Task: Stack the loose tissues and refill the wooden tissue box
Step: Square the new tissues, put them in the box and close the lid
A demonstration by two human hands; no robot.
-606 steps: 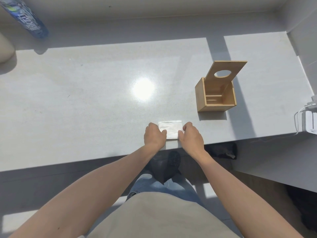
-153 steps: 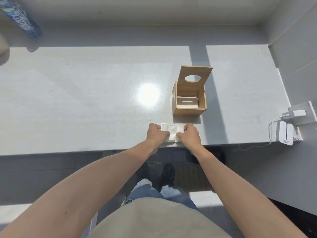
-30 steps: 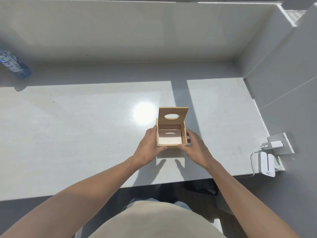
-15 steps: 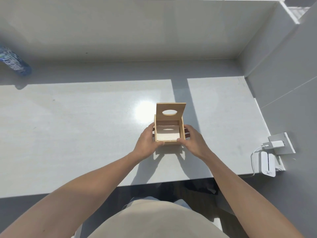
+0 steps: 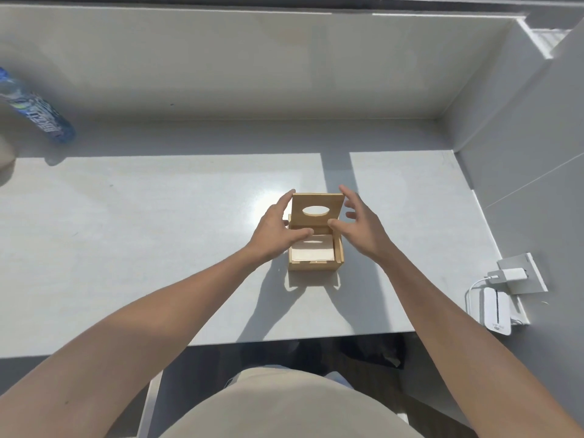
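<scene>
I have the wooden tissue box (image 5: pixel 315 252) standing on the counter (image 5: pixel 126 248) in front of me, near its front edge, with the stacked tissues (image 5: pixel 313 250) lying flat inside it. No loose tissue shows on the counter, so I judge the filling done and the closing of the hinged lid (image 5: pixel 317 211) to be the step in hand. The lid stands upright at the box's far side, its oval opening facing me.

To close it well, I would press evenly on both top corners and tip the lid toward me, drawing my thumbs out of the cavity before it comes down so that nothing is pinched and the top tissue is not dragged askew. The box is light and could slide, so a slow, level swing seems safest.

My left hand (image 5: pixel 274 228) is spread open: its fingertips touch the lid's upper left corner and the thumb reaches over the box opening. My right hand (image 5: pixel 358 223) is likewise open, fingers fanned at the lid's upper right corner, thumb against the lid's face below the oval. Neither hand grips anything. Both forearms reach straight forward, wrists slightly raised.
</scene>
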